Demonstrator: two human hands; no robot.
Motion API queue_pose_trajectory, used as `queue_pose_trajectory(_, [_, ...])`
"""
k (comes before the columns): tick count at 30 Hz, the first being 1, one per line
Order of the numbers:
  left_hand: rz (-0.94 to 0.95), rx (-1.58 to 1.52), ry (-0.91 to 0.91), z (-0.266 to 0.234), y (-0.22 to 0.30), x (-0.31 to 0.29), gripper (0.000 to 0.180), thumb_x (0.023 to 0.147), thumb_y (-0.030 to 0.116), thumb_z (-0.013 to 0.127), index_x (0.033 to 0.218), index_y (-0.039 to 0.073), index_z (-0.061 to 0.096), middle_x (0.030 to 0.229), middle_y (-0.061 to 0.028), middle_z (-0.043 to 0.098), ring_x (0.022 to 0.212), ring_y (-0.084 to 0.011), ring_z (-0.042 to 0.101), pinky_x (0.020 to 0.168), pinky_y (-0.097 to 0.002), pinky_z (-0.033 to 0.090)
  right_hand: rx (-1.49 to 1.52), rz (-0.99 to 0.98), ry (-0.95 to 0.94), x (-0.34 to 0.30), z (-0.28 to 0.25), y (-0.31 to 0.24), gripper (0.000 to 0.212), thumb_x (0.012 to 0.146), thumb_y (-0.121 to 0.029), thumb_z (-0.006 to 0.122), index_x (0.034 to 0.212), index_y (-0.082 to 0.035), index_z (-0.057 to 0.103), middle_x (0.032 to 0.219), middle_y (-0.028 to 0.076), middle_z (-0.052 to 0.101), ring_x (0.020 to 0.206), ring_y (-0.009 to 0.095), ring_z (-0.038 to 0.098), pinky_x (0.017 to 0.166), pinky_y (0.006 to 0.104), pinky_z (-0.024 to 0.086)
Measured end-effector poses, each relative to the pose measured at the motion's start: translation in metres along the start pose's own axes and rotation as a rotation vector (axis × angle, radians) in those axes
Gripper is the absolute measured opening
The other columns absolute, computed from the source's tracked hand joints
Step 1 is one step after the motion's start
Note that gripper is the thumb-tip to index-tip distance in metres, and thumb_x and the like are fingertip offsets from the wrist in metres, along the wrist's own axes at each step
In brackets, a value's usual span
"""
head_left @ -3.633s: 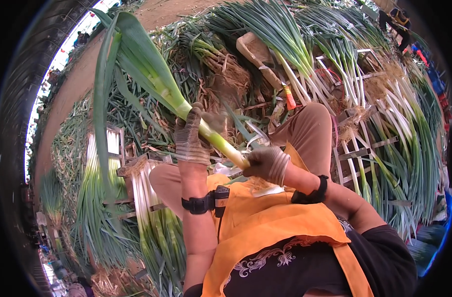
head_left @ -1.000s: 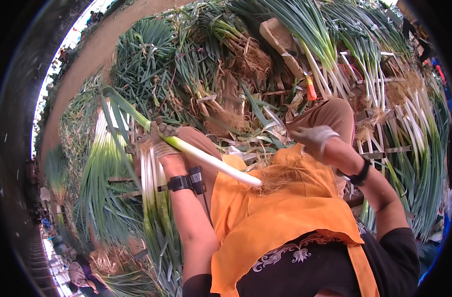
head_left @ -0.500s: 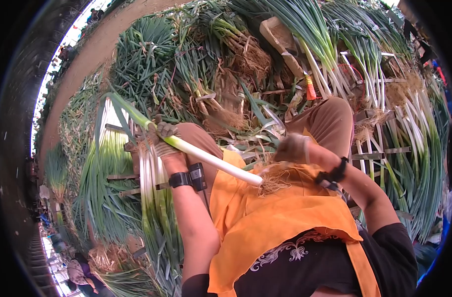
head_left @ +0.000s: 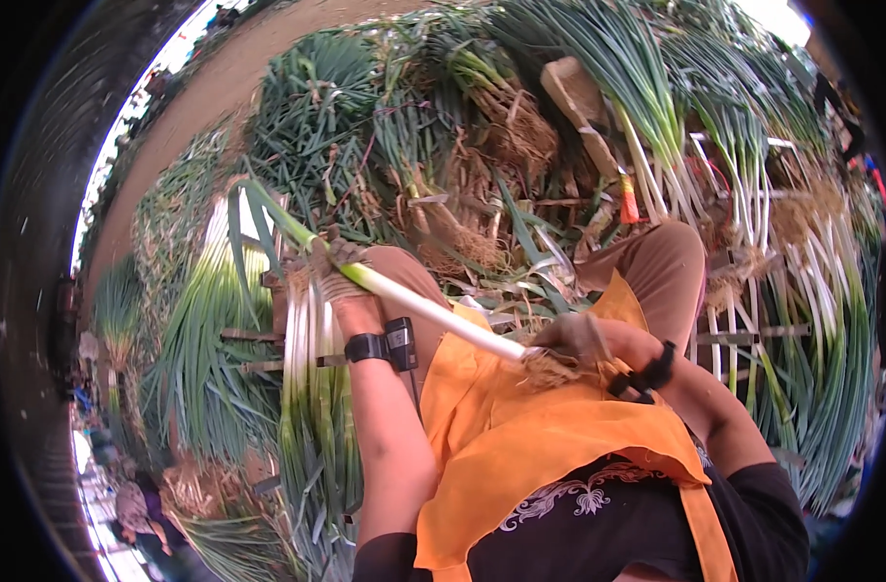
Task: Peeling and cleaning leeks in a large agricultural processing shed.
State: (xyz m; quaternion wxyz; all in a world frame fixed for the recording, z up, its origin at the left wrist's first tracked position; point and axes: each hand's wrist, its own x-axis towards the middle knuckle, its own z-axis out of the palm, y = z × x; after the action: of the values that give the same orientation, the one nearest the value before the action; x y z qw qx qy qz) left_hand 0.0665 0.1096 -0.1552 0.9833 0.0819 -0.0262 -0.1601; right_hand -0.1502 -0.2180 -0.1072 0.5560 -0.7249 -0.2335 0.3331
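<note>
Slanting over my left thigh (head_left: 404,271) toward my orange apron (head_left: 540,436), this long leek (head_left: 441,314) should be light, its shaft firm yet easily bruised, best held where green meets white. My gloved left hand (head_left: 337,272) wraps it there; my right hand (head_left: 574,338) is at the stringy roots (head_left: 549,370), its grip too blurred to tell.

Two gloved hands (head_left: 336,270) (head_left: 576,339), one held leek (head_left: 441,315), one orange apron (head_left: 549,436)

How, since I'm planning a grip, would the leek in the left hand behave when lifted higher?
The leek is probably stiff along its white shaft, which runs straight out of the left hand. Its drooping green leaf likely flops.
</note>
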Motion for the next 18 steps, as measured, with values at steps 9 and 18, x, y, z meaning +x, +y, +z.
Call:
queue_pose_trajectory(9, [0.218, 0.553, 0.473, 0.001, -0.015, 0.017, 0.027, 0.084, 0.037, 0.056, 0.079, 0.010, 0.051, 0.056, 0.0010, 0.046, 0.043, -0.0144, 0.042, 0.043, -0.0306, 0.040, -0.098, 0.329, 0.285, -0.082, 0.019, -0.075, 0.019, 0.088, -0.018, 0.052, 0.082, -0.003, 0.064, 0.059, 0.004, 0.056, 0.057, 0.005, 0.050, 0.053, 0.0238, 0.042])
queue_pose_trajectory(18, [0.195, 0.658, 0.424, -0.075, -0.019, 0.001, 0.027, 0.082, 0.037, 0.059, 0.072, 0.013, 0.052, 0.058, -0.0020, 0.052, 0.047, -0.0186, 0.048, 0.045, -0.0340, 0.042, -0.341, 0.153, 0.542, -0.169, 0.027, -0.108, 0.018, 0.077, -0.020, 0.061, 0.069, -0.004, 0.064, 0.059, 0.000, 0.056, 0.050, 0.010, 0.051, 0.047, 0.0249, 0.040])
